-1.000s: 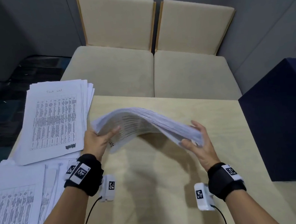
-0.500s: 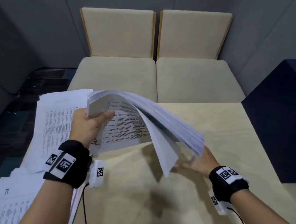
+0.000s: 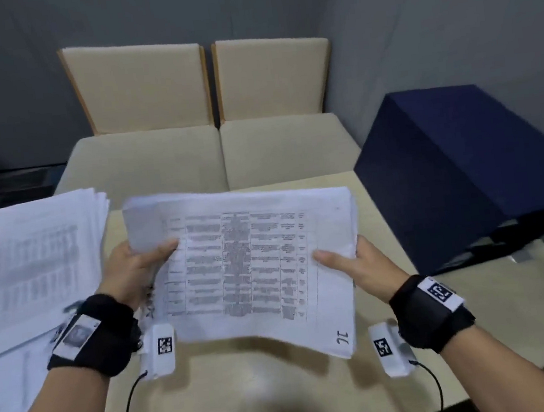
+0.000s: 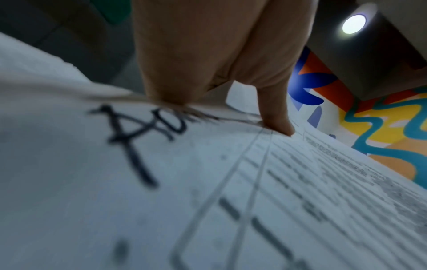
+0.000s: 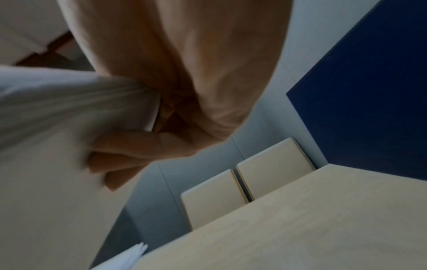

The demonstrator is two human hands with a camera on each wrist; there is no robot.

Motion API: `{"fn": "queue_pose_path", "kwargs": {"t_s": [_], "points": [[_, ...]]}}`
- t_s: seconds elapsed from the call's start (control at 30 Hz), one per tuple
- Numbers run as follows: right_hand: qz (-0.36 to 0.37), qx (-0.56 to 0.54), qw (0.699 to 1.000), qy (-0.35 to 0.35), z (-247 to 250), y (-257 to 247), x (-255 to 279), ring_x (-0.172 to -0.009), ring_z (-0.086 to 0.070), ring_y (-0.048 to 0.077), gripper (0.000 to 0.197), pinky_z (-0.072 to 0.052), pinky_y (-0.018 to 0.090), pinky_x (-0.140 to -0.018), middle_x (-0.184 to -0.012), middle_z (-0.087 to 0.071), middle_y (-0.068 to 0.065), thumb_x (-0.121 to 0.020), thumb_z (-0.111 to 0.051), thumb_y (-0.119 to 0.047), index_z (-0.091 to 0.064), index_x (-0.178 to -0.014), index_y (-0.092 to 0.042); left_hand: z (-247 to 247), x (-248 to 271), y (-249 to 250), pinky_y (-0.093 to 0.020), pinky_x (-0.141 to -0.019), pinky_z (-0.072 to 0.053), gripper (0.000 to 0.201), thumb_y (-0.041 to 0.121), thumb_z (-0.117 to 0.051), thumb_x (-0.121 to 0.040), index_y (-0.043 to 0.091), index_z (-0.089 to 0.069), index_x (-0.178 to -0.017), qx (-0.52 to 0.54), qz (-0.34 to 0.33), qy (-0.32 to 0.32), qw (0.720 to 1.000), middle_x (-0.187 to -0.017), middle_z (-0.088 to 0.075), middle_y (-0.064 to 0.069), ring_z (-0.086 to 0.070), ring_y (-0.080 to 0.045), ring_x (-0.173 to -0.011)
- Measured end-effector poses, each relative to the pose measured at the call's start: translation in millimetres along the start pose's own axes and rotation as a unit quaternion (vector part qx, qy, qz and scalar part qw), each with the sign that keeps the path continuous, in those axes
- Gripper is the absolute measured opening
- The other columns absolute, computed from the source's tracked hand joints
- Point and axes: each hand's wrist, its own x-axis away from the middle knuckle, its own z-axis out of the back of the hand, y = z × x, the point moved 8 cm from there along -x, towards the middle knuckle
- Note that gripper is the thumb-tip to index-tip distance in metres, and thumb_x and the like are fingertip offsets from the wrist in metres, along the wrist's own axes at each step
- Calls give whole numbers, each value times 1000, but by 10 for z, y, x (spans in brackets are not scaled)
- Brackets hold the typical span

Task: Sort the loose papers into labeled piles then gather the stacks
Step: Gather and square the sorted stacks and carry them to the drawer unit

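I hold a thick stack of printed papers [image 3: 253, 268] above the light wooden table [image 3: 237, 397], its top sheet a table of text facing me. My left hand [image 3: 136, 267] grips the stack's left edge, thumb on top. My right hand [image 3: 350, 261] grips the right edge, thumb on top and fingers under. In the left wrist view the thumb [image 4: 275, 117] presses the stack [image 4: 208, 201] beside black handwriting. The right wrist view has curled fingers [image 5: 129, 157] under the stack [image 5: 57, 127]. Another pile of papers [image 3: 38, 260] lies at the table's left, with more sheets [image 3: 12, 401] nearer me.
Two beige cushioned seats [image 3: 211, 155] stand beyond the table's far edge. A dark blue box [image 3: 467, 165] sits to the right of the table. Grey walls close in the space behind.
The stack hung bent between my hands, then swung up and turned over. Now it lies flat and face up in both hands, with my right hand moved from beneath to its right edge.
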Motion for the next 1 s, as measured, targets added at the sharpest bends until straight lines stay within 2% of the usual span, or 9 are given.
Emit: {"fn": "queue_pose_path", "kwargs": {"t_s": [0.1,0.2,0.27,0.5,0.63,0.73,0.87,0.93,1.0], "points": [[11,-14,1000,7,424,23,314,-109,-69,25,30,-53,45,-98,-119,-72,5,-95,-62,-18,-65,-124,-11,-432,174,-299,-37,-73,-61,40,15,-71,-81,-1,-64,-118,23,32,1,999,-109,-73,-17,-72,-34,-95],[29,-37,999,20,936,162,626,-109,-69,29,31,-52,49,-99,-118,-72,9,-92,-65,-20,-68,-121,-8,-935,431,-606,-51,-97,-51,67,42,-83,-72,7,-60,-125,25,50,22,998,-116,-71,-10,-69,-31,-104],[30,-52,998,32,1336,337,836,-110,-69,30,31,-50,51,-100,-118,-72,10,-91,-66,-19,-68,-120,-7,-1413,658,-804,-51,-96,-50,66,55,-79,-71,9,-66,-118,-2,61,2,998,-110,-74,-9,-71,-30,-99],[-22,-74,996,49,2506,887,1702,-109,-69,27,34,-50,52,-101,-119,-72,6,-94,-67,-25,-65,-124,-10,-2837,1501,-1096,-29,-54,-57,25,24,-56,-98,5,-67,-110,-23,77,0,997,-91,-77,-11,-75,-28,-75],[-39,-107,990,81,3011,1053,2063,-107,-69,33,31,-53,51,-96,-116,-73,12,-91,-64,-19,-66,-119,-6,-3346,1693,-1134,-35,-58,-59,23,22,-56,-98,4,-66,-111,6,93,-19,995,-96,-76,-15,-74,-33,-80],[-50,-162,978,124,3337,1133,2227,-104,-70,37,37,-56,49,-92,-115,-72,18,-86,-65,-17,-65,-119,0,-3641,1732,-1295,-41,-79,-58,30,30,-60,-95,7,-67,-112,-36,149,-87,984,-106,-74,-14,-73,-33,-91],[-55,-179,966,177,3699,1220,2452,-101,-71,37,46,-60,44,-83,-114,-71,21,-80,-77,-23,-66,-118,2,-3946,1839,-1474,-39,-89,-56,35,29,-61,-92,4,-67,-117,-32,166,-144,975,-113,-72,-15,-71,-32,-100],[-52,-167,965,195,3841,1210,2573,-96,-73,33,37,-62,38,-74,-111,-72,19,-85,-71,-20,-67,-116,1,-4076,1892,-1431,-41,-84,-57,32,26,-59,-95,6,-66,-119,-23,143,-139,980,-110,-73,-14,-71,-34,-98],[-54,-167,964,202,3967,1206,2691,-89,-74,29,27,-60,32,-64,-106,-74,17,-92,-62,-13,-66,-115,1,-4212,1958,-1378,-37,-64,-55,30,29,-59,-96,8,-66,-116,-41,121,-136,982,-101,-75,-10,-71,-32,-81]]}}
